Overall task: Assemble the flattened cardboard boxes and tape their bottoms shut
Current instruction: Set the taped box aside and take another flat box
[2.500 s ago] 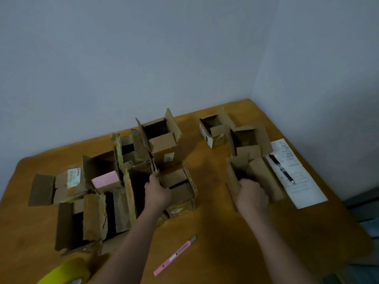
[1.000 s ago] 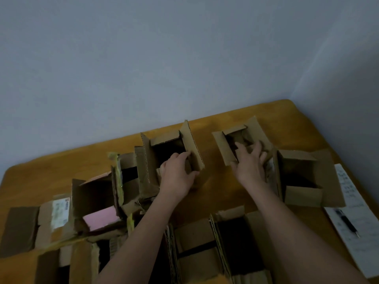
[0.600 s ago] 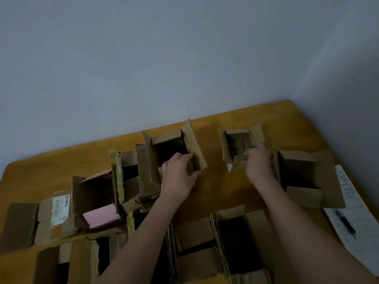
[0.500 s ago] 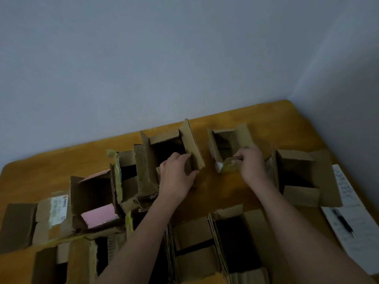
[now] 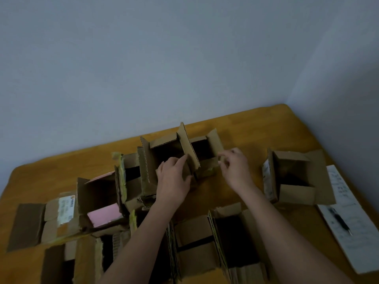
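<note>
Left fingers (image 5: 174, 162) grip box (image 5: 164, 148); right fingers (image 5: 224, 158) pinch small box (image 5: 207, 152).

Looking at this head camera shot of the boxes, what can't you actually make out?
- Box bottoms: face the table, so any tape is hidden.
- Left hand: fingertips hidden behind the near wall of the open box.
- Near boxes: cut off by the bottom edge and both forearms.
- Paper sheet: writing too small and dim.
- Pen: dim, no detail.
</note>
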Available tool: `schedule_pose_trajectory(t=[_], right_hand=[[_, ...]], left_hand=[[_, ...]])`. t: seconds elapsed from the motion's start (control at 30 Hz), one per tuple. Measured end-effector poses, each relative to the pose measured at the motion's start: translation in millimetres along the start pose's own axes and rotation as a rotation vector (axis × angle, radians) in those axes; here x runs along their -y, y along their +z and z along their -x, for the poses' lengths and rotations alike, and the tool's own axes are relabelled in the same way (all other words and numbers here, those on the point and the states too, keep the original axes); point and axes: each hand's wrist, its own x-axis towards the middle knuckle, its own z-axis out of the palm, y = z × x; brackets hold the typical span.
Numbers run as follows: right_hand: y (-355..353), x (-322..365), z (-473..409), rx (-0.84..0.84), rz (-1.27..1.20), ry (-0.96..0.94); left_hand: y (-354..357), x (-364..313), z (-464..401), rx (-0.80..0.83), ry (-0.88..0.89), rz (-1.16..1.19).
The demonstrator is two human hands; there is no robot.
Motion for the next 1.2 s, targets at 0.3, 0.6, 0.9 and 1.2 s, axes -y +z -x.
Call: schedule_pose_trajectory(t=[0.3, 0.6, 0.9, 1.2], right_hand=[[-62, -43, 39, -0.103, 0.552, 0.614], [-47, -9, 61, 0.159, 0.251, 0.296], [-25, 11, 69, 0.260, 0.291, 0.192], [-14, 14, 78, 0.274, 0.331, 0.160]], left_hand=[[-3, -13, 30, -0.044, -0.049, 0.009], [-8, -10, 73, -0.003, -0.090, 0.074], [-14, 7, 106, -0.038, -0.134, 0.043], [-27, 15, 130, -0.086, -0.132, 0.099]])
